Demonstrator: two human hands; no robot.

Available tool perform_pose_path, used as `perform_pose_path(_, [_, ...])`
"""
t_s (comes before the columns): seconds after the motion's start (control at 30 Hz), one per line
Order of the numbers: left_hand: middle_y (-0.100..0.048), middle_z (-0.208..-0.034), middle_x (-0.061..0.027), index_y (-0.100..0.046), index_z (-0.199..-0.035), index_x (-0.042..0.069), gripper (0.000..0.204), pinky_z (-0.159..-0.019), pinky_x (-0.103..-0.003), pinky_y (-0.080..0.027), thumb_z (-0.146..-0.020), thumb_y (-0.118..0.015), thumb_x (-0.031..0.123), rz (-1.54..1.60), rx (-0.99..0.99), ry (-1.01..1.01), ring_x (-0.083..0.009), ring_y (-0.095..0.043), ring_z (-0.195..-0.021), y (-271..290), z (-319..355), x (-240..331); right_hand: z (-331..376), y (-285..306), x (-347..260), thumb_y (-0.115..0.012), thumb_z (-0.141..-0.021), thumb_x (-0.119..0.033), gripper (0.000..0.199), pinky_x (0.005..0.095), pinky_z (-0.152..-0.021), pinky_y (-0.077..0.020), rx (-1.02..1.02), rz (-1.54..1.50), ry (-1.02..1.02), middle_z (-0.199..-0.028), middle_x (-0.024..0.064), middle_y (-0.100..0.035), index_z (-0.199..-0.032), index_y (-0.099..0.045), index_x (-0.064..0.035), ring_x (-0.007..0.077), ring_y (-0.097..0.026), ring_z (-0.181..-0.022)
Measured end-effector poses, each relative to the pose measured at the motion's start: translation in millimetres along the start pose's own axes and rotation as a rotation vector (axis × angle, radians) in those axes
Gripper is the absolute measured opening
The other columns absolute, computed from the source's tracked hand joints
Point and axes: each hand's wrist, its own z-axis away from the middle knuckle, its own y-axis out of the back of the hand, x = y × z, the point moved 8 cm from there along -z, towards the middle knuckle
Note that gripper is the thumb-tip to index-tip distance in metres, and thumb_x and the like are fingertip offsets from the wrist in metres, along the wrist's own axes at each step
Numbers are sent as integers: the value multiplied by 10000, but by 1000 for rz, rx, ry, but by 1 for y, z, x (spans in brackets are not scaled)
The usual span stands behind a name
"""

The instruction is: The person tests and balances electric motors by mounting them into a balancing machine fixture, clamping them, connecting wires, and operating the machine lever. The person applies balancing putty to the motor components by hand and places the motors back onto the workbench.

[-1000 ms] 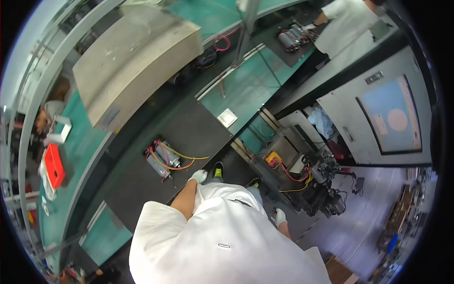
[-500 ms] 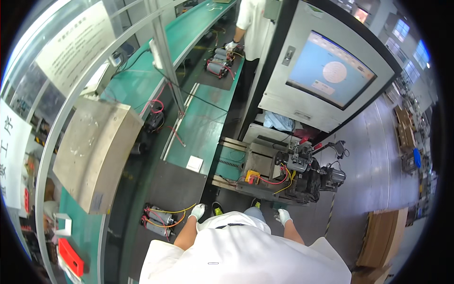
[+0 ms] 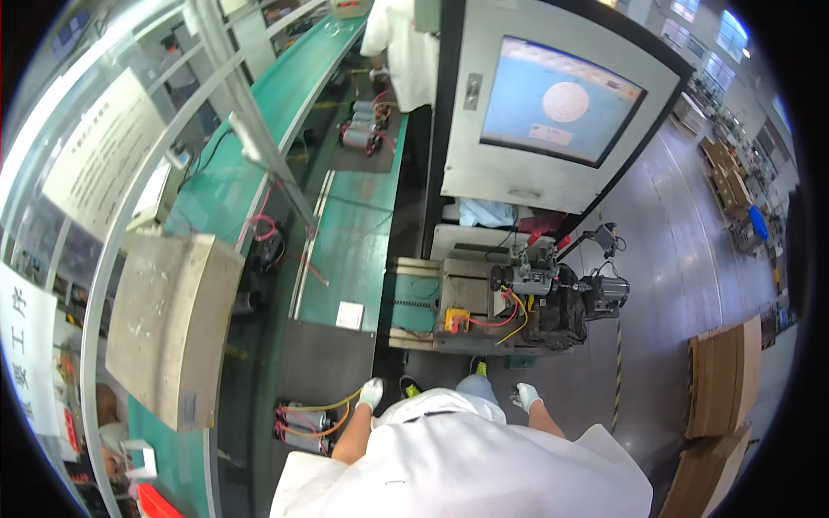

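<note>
My left hand, in a white glove, is closed at the near edge of the bench. Yellow and orange wires run up to its fingers from a pair of grey cylindrical motors lying on the dark mat to its left. Out on the right, my gloved right hand hangs with its fingers loosely apart and nothing visible in it. Ahead of me, another motor with red and yellow wires sits in a machine fixture. Beside that fixture is a yellow-and-red connector block.
A machine cabinet with a screen stands ahead. On the left are a green conveyor, a metal box and a frame post. A co-worker in white stands near more motors. Cardboard boxes stand right.
My view has shifted, so the cabinet and fixture appear farther left and higher. Both hands stay low at my sides. The co-worker's hand has moved off the far motors.
</note>
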Motion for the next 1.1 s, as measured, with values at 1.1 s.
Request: perform_pose_path(1.1, [-519,-1292,-224,-298,-1540,185,805,-998,-491,-433,-834,-659,326,-304,718,344,-405,-511,-1155,130,-88,38,9,134,-46,-440,-971,-233,285,486,-809,-519,31,80,-42,-1011,90,-721,-1113,-643,-92,256,-680,-915])
